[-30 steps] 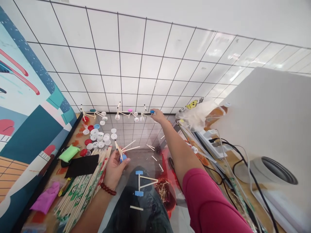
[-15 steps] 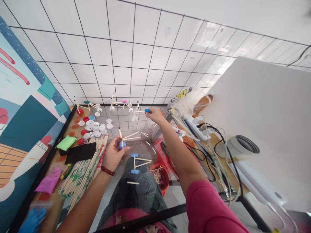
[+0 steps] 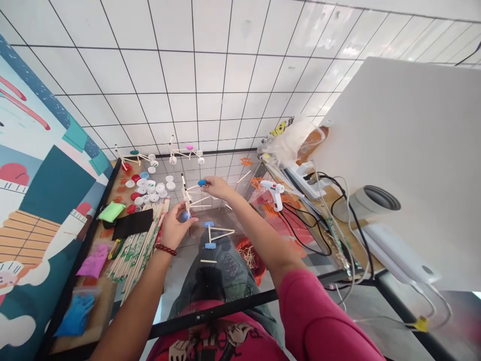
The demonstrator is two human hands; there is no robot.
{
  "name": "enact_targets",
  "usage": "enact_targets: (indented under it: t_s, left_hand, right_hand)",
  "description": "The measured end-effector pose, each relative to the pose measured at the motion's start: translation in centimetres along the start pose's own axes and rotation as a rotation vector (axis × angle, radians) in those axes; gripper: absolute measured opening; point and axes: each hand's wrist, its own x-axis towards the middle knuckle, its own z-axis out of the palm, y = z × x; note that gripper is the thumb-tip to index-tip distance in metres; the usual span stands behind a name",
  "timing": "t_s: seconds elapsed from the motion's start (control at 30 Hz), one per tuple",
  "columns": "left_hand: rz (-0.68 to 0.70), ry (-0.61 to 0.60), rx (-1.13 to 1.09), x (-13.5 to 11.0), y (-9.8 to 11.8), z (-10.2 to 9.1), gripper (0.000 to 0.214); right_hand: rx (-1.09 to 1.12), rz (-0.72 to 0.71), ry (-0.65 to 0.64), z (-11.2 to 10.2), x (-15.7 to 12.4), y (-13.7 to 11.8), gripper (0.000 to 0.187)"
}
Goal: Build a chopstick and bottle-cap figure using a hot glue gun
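Note:
My left hand [image 3: 176,228] is closed around a small stick frame, with a blue round cap [image 3: 184,216] by the fingers. My right hand [image 3: 218,188] pinches the blue oval piece [image 3: 202,182] of another stick model. Its sticks reach left to the frame in my left hand; whether the two touch, I cannot tell. Below them, on the glass tabletop, lies a stick frame [image 3: 221,232] with two blue caps at one end. A short loose stick [image 3: 208,261] is nearer to me.
Two stick models with cap wheels, one with a green piece [image 3: 134,152], one with a pink [image 3: 190,147], stand at the back. Loose bottle caps [image 3: 145,188], wooden sticks [image 3: 145,250] and clay bags [image 3: 77,313] lie left. A glue gun [image 3: 274,191] and cables are right.
My right hand has moved left, bringing the model with the blue oval piece close to my left hand. The view has shifted slightly, and the glue gun shows fully now.

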Motion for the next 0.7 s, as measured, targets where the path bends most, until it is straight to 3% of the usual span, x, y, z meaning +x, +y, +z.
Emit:
enact_targets:
  t_s: [0.3, 0.5, 0.7]
  left_hand:
    - [0.075, 0.015, 0.124, 0.3, -1.5, 0.1, 0.068]
    - [0.08, 0.018, 0.192, 0.1, -0.8, 0.1, 0.082]
    - [0.083, 0.019, 0.176, 0.1, -1.0, 0.0, 0.081]
  right_hand:
    - [0.024, -0.017, -0.041, -0.7, -0.1, 0.9, 0.015]
    - [0.04, -0.034, -0.052, -1.2, -0.3, 1.2, 0.021]
    - [0.043, -0.09, -0.071, -2.0, -0.7, 1.0, 0.021]
